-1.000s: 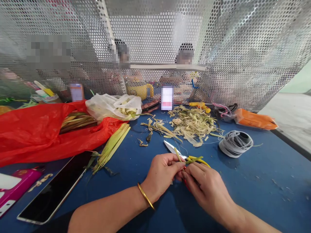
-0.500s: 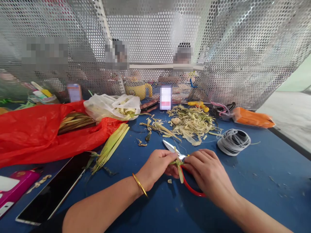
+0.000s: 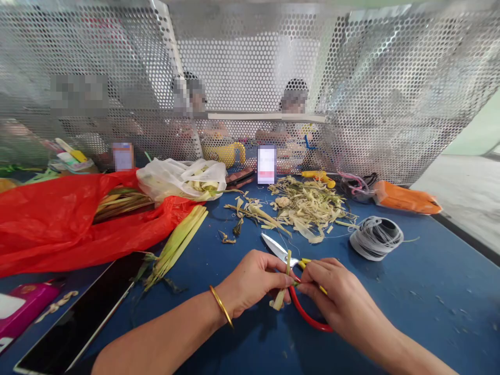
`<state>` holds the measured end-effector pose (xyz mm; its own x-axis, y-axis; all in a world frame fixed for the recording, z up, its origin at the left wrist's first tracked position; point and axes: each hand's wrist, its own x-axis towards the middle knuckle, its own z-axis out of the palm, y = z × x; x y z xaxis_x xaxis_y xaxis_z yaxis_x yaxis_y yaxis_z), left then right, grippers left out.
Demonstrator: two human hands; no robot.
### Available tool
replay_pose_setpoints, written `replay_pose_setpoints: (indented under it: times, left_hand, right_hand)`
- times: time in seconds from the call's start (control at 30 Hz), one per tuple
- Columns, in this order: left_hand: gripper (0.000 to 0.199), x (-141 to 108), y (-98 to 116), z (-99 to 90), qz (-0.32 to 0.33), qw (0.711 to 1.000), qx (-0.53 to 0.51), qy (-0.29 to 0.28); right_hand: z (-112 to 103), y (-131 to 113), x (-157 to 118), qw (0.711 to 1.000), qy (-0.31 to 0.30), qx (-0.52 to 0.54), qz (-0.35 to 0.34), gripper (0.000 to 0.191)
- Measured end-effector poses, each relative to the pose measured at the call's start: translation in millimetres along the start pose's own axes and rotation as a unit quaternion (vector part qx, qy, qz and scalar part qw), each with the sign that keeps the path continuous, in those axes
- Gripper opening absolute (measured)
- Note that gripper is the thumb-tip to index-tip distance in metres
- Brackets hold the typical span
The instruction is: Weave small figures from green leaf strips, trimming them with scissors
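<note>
Over the red-handled scissors [image 3: 278, 251], both hands work on a pale green plant-leaf strip [image 3: 282, 292]. My left hand [image 3: 258, 278], with a gold bangle at its wrist, pinches the strip between thumb and fingers. My right hand [image 3: 332, 294] is closed, its thumb and index finger meeting at a short green end of the strip beside the left fingertips. The scissors lie on the blue table, blades pointing to the far left; a yellow part by their pivot is partly hidden behind my right fingers. Loose thread runs near the blades.
Dry leaf scraps [image 3: 312, 205] are heaped beyond my hands. A spool of thread [image 3: 375, 238] stands at the right, near an orange packet [image 3: 408, 197]. At the left are leaf strips [image 3: 182, 242], a red plastic bag [image 3: 47, 219] and a dark phone [image 3: 84, 315]. Perforated metal panels [image 3: 250, 57] rise behind.
The leaf strip has turned more upright in my left fingers. My right fingers have drawn into a pinch by its side, uncovering more of the yellow part. The view has tipped up slightly.
</note>
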<state>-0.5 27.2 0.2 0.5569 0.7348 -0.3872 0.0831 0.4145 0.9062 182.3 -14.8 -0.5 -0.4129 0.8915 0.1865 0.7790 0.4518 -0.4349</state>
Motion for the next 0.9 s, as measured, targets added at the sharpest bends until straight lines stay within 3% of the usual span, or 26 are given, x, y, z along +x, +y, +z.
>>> replay_pose_setpoints:
  times: [0.13,0.33,0.63,0.77,0.9]
  left_hand:
    - [0.017,-2,-2,1.5,0.002,0.999,0.048,-0.004]
    - [0.020,-2,-17,11.3,-0.005,0.995,0.096,-0.037]
    - [0.016,-5,-25,13.6,0.061,0.980,0.191,0.001]
    - [0.022,-3,-19,13.3,0.044,0.994,0.099,-0.019]
    - [0.040,-1,-6,8.5,0.010,0.999,-0.031,0.035]
  right_hand:
    - [1,7,2,0.992,-0.011,0.110,0.061,0.026]
    - [13,9,4,0.941,0.005,0.299,0.155,0.024]
    - [24,7,-2,0.947,0.092,0.270,0.146,0.032]
    - [14,11,3,0.955,0.083,0.251,0.137,0.036]
    - [-3,13,7,0.947,0.073,0.275,0.151,0.042]
